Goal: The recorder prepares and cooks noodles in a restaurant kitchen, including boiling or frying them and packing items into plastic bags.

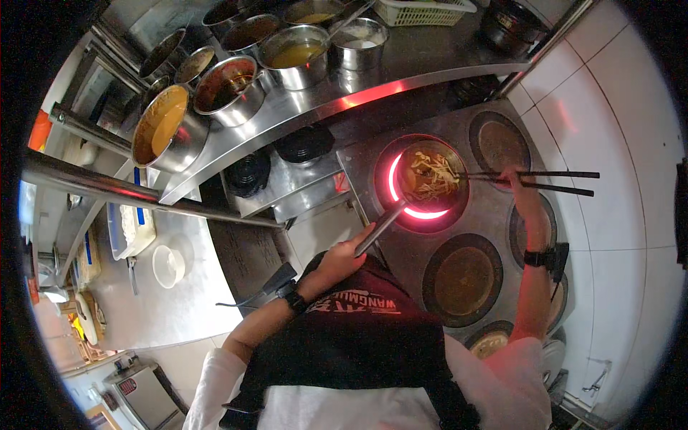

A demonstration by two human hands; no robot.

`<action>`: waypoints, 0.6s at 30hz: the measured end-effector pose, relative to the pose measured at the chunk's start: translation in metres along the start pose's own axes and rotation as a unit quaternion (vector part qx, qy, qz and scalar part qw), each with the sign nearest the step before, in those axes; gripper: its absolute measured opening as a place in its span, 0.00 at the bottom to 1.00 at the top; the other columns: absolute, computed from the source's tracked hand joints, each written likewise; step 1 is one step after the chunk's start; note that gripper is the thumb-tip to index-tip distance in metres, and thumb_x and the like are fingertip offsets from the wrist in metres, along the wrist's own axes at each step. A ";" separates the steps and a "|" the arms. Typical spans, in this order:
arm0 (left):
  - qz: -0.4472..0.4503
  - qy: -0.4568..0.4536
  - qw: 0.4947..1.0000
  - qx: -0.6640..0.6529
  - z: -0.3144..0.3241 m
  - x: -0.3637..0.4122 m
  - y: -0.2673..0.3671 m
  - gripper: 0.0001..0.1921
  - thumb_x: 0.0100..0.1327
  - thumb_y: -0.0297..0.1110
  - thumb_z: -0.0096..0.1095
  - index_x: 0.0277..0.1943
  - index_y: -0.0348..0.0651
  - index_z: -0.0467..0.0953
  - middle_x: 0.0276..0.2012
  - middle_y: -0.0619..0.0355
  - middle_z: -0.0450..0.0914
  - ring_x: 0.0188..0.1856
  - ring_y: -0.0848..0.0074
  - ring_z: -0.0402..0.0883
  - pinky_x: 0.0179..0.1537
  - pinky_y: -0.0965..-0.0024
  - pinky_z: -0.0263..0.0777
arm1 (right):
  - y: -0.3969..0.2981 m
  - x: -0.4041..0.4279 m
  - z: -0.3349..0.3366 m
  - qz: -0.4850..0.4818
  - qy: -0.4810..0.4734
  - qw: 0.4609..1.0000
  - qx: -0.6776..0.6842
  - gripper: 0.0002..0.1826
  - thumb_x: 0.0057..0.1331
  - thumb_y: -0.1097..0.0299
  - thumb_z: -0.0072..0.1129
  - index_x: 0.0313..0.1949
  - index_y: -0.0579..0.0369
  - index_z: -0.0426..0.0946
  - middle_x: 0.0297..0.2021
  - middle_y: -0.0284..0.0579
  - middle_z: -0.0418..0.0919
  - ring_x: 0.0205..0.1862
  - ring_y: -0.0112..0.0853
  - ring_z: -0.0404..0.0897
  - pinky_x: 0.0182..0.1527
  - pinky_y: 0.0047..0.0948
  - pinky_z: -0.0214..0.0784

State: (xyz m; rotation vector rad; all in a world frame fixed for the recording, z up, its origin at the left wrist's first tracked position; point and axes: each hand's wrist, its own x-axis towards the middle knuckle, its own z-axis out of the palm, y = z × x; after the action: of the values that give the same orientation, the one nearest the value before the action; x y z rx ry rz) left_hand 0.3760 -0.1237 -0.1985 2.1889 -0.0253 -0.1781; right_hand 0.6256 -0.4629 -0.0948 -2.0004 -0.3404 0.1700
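My left hand [344, 258] grips the long handle [381, 227] of a small metal pan [457, 156]. The pan stands on a burner [396, 180] that glows red. Inside it lie pale strips of food [432, 171] in brownish liquid. Between the fingers of my right hand [518, 180] is a pair of long dark chopsticks [564, 174]. Their tips reach into the pan at its right side, by the food; whether they pinch any of it I cannot tell.
Several round hotplates [463, 279] surround the glowing one, up to a white tiled wall [618, 204] at right. Above the stove a steel shelf [301, 105] carries several metal pots [185, 142] of sauces and a plastic basket [424, 13]. At left, a steel counter [199, 301] holds a white bowl [168, 267].
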 end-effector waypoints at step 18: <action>-0.005 -0.004 1.000 0.026 -0.003 -0.003 0.004 0.38 0.51 0.30 0.56 0.64 0.65 0.49 0.25 0.42 0.75 0.30 0.52 0.76 0.32 0.56 0.71 | -0.019 0.022 0.041 -0.198 0.016 0.964 -0.176 0.17 0.66 0.60 0.43 0.32 0.64 0.69 0.27 0.42 0.72 0.31 0.27 0.75 0.38 0.26 0.69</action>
State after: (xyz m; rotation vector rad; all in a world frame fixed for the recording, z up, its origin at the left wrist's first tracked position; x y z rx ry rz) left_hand 0.3733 -0.1235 -0.1933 2.2412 -0.0232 -0.1948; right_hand 0.6321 -0.4131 -0.0949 -2.2311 -0.7855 -0.1904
